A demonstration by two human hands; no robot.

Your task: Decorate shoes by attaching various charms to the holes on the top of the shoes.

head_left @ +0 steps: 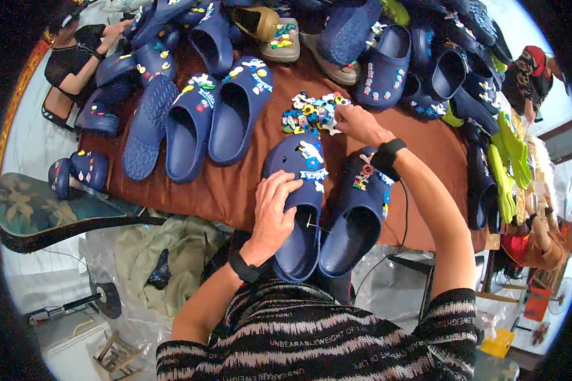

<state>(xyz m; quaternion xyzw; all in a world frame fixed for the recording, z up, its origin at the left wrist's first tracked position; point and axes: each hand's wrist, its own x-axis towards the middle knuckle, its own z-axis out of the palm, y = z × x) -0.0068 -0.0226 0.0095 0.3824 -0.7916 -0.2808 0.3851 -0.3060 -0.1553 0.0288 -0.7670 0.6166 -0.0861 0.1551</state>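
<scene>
Right in front of me lie two dark blue clogs, toes pointing away. My left hand (pixel 274 204) grips the left clog (pixel 296 254) by its upper, fingers over the top and thumb by the opening. White and blue charms run along that clog's right side. To its right, the other clog (pixel 349 244) carries colourful charms on its upper; a thin white tag string sticks up between the two. My right hand (pixel 361 124) reaches to the heap of small charms (pixel 308 113) beyond the toes, fingertips pinched together at its right edge. What they pinch, if anything, is hidden.
A brown cloth (pixel 426 184) covers the table. A decorated pair (pixel 213 120) and an upturned clog (pixel 149 130) stand left; more clogs pile up at the back. Lime-green clogs (pixel 505 165) lie right. Other people work at both sides. A patterned chair (pixel 51 209) stands left.
</scene>
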